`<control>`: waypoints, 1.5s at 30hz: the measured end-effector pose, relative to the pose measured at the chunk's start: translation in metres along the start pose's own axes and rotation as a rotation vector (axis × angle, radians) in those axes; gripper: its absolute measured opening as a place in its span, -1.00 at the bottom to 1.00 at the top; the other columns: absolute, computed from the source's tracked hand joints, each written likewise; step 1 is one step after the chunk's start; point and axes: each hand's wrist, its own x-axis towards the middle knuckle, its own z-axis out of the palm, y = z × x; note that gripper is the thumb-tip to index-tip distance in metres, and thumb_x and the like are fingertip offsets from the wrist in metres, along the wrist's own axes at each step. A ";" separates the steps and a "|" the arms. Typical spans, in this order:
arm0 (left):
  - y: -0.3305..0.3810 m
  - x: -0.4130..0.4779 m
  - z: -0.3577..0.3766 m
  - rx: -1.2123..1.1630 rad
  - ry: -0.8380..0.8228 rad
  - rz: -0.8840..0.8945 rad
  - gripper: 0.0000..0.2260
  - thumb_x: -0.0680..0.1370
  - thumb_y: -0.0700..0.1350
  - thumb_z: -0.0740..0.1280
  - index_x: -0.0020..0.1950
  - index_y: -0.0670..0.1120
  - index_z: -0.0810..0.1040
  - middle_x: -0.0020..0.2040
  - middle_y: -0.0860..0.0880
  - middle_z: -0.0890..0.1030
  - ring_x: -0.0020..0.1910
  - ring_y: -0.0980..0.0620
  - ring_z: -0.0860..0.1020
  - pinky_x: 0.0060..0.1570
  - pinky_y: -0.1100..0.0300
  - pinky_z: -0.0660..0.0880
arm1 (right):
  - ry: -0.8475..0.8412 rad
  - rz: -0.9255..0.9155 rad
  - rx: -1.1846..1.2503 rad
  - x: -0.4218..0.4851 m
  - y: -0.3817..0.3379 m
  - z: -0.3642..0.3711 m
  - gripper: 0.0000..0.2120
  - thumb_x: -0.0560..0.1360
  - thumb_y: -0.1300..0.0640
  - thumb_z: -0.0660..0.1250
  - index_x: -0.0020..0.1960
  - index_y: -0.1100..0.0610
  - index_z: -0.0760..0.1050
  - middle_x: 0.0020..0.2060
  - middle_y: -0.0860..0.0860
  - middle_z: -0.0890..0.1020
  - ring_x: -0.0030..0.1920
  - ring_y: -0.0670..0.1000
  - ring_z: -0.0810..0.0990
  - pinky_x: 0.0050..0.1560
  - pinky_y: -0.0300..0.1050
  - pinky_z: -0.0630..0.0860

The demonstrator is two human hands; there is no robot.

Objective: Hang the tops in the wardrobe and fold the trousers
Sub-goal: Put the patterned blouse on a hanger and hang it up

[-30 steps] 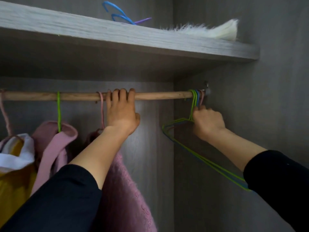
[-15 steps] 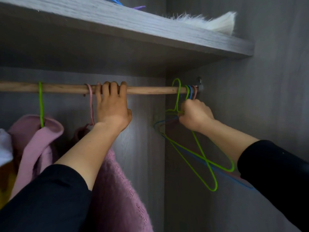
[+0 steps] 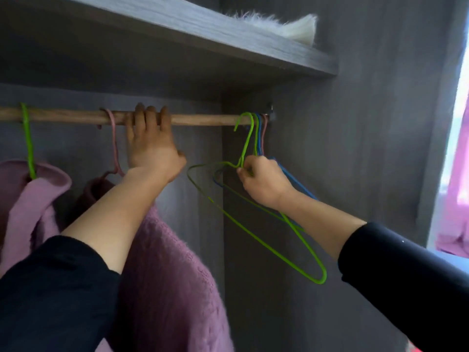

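Inside the grey wardrobe a wooden rail (image 3: 208,120) runs across. My left hand (image 3: 152,148) grips the rail from the front, fingers curled over it. My right hand (image 3: 264,180) pinches the neck of a bright green wire hanger (image 3: 286,246), whose hook is off the rail and stands just in front of it. Other empty hangers (image 3: 261,138), green, blue and pink, stay hooked at the rail's right end. A fuzzy mauve top (image 3: 172,280) hangs on a pink hanger (image 3: 114,146) left of my left hand. Further left a pink top (image 3: 33,207) hangs on a green hanger (image 3: 28,146).
A grey shelf (image 3: 228,39) sits close above the rail, with a white furry item (image 3: 281,24) on it. The wardrobe's right side wall (image 3: 368,148) stands just beyond the hangers. Bright light and pink fabric (image 3: 456,174) show past the wall's edge at far right.
My right hand has lifted one green hanger's hook off the rail and drawn it leftward, away from the bunch. My left hand has kept its hold on the rail. The view has shifted right.
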 end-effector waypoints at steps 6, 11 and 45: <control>0.056 -0.043 -0.020 -0.163 -0.155 0.036 -0.29 0.43 0.06 0.39 0.49 -0.11 0.21 0.48 -0.27 0.17 0.45 -0.24 0.14 0.44 -0.10 0.04 | -0.056 0.055 0.081 -0.076 0.026 -0.030 -0.81 0.54 0.10 0.27 -0.19 0.18 0.45 -0.34 0.03 0.49 -0.22 0.15 0.45 -0.20 -0.02 0.40; 0.128 -0.095 -0.037 -0.547 -0.206 0.165 -0.50 0.49 -0.07 0.33 0.41 -0.11 0.34 0.42 -0.20 0.28 0.40 -0.22 0.22 0.38 -0.02 0.19 | -0.136 0.124 0.134 -0.146 0.056 -0.088 -0.81 0.55 0.12 0.28 -0.19 0.20 0.48 -0.46 -0.06 0.42 -0.41 -0.01 0.38 -0.30 -0.09 0.41; 0.930 -0.599 -0.140 -1.086 -1.222 0.764 -0.75 0.54 -0.12 0.22 0.20 -0.09 0.50 0.19 -0.15 0.45 0.25 -0.13 0.35 0.23 0.03 0.33 | -0.230 1.288 -0.107 -0.754 0.526 -0.499 -0.74 0.52 0.11 0.35 -0.21 0.30 0.55 -0.39 0.10 0.59 -0.41 0.00 0.52 -0.37 -0.12 0.46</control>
